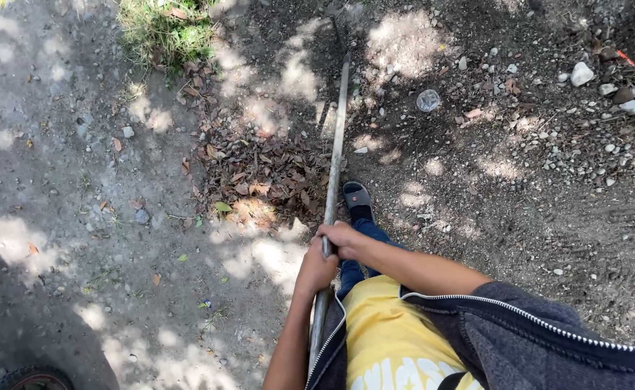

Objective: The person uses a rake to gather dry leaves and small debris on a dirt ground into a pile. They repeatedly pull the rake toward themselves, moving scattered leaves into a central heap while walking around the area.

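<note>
A long grey tool handle (336,144) runs from my waist up and away across the dirt, its far end lost in shade. My right hand (340,238) is closed around the handle higher up. Just below it, my left hand (316,271) also grips the handle. A pile of dry brown leaves (259,170) lies on the ground left of the handle. My foot in a dark sandal (357,196) stands right beside the handle.
A grass tuft (166,29) grows at the top left. Pale stones (581,74) and gravel are scattered at the upper right. A dark tyre edge (32,377) shows at the bottom left. The ground is packed dirt with dappled shade.
</note>
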